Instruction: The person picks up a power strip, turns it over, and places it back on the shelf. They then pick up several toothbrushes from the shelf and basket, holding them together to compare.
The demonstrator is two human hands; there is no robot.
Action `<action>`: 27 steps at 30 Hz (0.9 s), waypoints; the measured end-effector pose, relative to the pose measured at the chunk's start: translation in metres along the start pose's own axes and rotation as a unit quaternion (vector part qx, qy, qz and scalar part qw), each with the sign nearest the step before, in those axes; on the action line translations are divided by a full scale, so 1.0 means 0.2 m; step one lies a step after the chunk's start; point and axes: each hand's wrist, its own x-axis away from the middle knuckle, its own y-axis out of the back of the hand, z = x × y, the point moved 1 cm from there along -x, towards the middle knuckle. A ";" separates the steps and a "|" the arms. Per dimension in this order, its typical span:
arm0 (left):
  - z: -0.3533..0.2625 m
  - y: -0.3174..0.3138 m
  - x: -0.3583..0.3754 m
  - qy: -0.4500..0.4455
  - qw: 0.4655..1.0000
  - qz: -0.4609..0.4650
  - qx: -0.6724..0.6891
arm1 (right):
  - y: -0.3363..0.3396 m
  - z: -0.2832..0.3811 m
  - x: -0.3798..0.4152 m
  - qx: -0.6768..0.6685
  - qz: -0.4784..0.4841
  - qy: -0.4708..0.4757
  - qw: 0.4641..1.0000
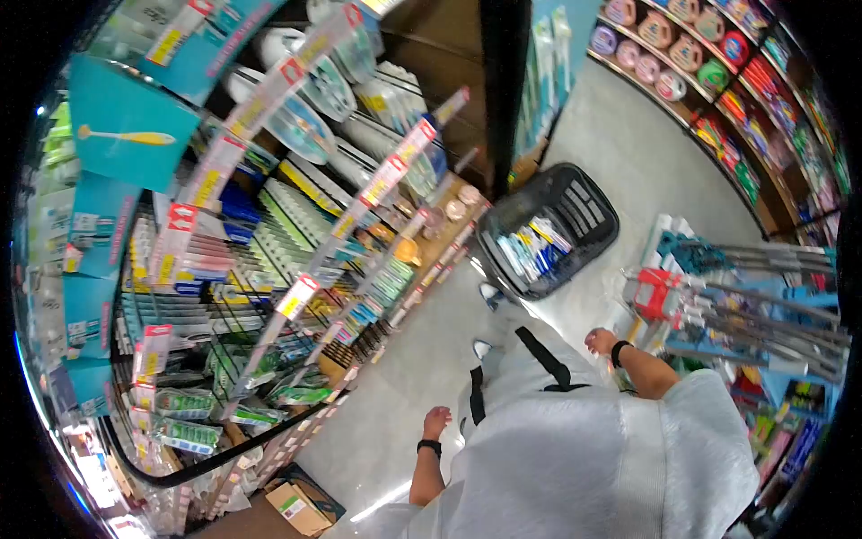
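The left hand (436,420) hangs by the person's side, fingers curled in, holding nothing. The right hand (600,340) is empty too, fingers loosely bent. A black basket (588,211) sits on the floor (628,144) at 12 o'clock from the right hand. It holds blue and yellow packs. Its long side points toward 1 o'clock. Shelves (269,269) stand at 9 o'clock.

Retail shop aisle, tiered shelves (296,234) showing packaged toothbrushes, price tags (296,296) lining the shelf edges, black shopping basket (548,229) sitting on the grey floor (628,153), more stocked shelving (718,81) curving along the far wall
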 end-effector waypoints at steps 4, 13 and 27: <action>0.17 -0.02 -0.22 -0.081 0.988 0.069 -0.114 | -0.06 -0.09 0.30 0.010 -0.018 -0.027 0.999; -0.27 -0.30 -0.06 -0.143 0.989 -0.042 0.011 | 0.12 0.03 0.25 0.284 0.012 0.108 0.953; 0.39 -0.59 0.45 0.054 0.998 -0.038 0.007 | 0.08 0.61 -1.09 0.278 0.078 0.194 0.938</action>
